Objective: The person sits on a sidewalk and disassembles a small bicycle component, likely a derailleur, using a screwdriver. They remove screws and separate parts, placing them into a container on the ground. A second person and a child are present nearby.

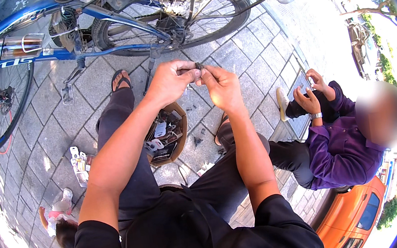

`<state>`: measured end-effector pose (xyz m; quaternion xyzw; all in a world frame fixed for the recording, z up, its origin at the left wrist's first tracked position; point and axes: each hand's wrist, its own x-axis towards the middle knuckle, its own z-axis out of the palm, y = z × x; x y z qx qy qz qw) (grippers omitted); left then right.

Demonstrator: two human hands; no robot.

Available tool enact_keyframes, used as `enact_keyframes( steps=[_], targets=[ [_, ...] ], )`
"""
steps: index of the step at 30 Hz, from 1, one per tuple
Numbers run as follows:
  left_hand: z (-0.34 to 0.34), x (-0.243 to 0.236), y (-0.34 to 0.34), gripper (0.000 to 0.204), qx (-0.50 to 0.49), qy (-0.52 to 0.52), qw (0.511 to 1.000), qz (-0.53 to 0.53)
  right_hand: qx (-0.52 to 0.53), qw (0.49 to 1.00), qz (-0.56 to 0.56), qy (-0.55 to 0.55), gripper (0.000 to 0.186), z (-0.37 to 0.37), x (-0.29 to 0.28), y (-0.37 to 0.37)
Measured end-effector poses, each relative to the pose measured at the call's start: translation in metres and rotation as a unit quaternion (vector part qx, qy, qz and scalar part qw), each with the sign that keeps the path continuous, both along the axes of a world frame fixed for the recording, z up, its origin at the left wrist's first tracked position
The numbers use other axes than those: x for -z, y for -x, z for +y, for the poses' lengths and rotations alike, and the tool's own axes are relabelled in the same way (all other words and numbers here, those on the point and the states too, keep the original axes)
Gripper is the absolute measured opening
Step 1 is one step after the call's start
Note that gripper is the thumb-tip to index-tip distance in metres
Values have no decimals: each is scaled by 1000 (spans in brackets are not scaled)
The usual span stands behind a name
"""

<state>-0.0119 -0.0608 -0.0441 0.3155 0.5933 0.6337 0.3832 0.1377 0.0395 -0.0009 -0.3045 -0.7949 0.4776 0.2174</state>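
Both hands meet in front of me, below the rear wheel of a blue bicycle (116,20). Between their fingertips is a small dark part (199,66), too small to name. My left hand (168,82) pinches it from the left, thumb and forefinger closed. From the right, my right hand (223,85) has its thumb and fingers pressed together on the same piece. The bicycle's kickstand (151,70) reaches down to the paving just left of my hands. Under my forearms stands an open cardboard box (181,146) of mixed parts and packages.
To the right sits a person in a purple jacket (340,151), hands raised. A small child (64,217) is at lower left, near a tray of small items (80,165). Loose bits (198,141) lie on the paving beside the box. An orange vehicle (356,218) stands at lower right.
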Motion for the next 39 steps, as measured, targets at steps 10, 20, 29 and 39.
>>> enact_keyframes(
  steps=[10,20,29,39],
  targets=[
    [-9,-20,0,23,9,38,999,8,22,1000,5,-5,17,-2,2,2],
    [-4,-26,2,33,47,8,991,-129,-12,985,93,148,23,3,-2,-2],
    [-4,-33,7,35,64,35,972,-225,-47,970,121,204,27,13,1,-10],
    [-1,-29,8,34,58,36,972,-225,-37,964,125,231,27,11,0,-9]
  ],
)
